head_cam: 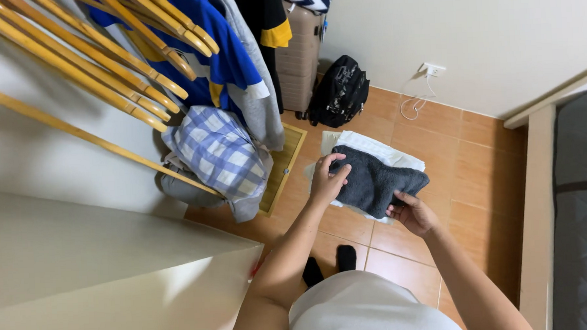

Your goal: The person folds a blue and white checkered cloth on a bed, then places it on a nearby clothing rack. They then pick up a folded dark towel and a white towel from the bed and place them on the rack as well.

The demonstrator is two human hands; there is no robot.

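The dark grey garment point(376, 178), folded into a thick bundle, is held up in both hands above the tiled floor point(465, 171), in the middle of the view. The left hand point(327, 177) grips its edge at 9 o'clock, fingers curled together over the top of the fabric with the thumb below. The right hand point(411, 212) takes the corner at 5 o'clock, fingers closed on the cloth from beneath. A white cloth point(365, 144) shows under and behind the garment, its edge sticking out at 12 o'clock; whether the hands hold it too or it lies on the floor cannot be told.

At 10 o'clock from the garment a blue and white checked cloth point(217, 152) is heaped over other clothes, beside a blue jersey point(219, 56) hanging below a fan of wooden hangers point(104, 54). At 12 o'clock a black bag point(338, 92) leans by a beige suitcase point(298, 52) against the wall, with a white cable point(417, 103) trailing from a wall socket point(432, 68) at 1 o'clock. At 6 o'clock the person's feet in black socks point(329, 265) stand on the tiles. A grey mattress point(582, 212) lies along the 3 o'clock edge.
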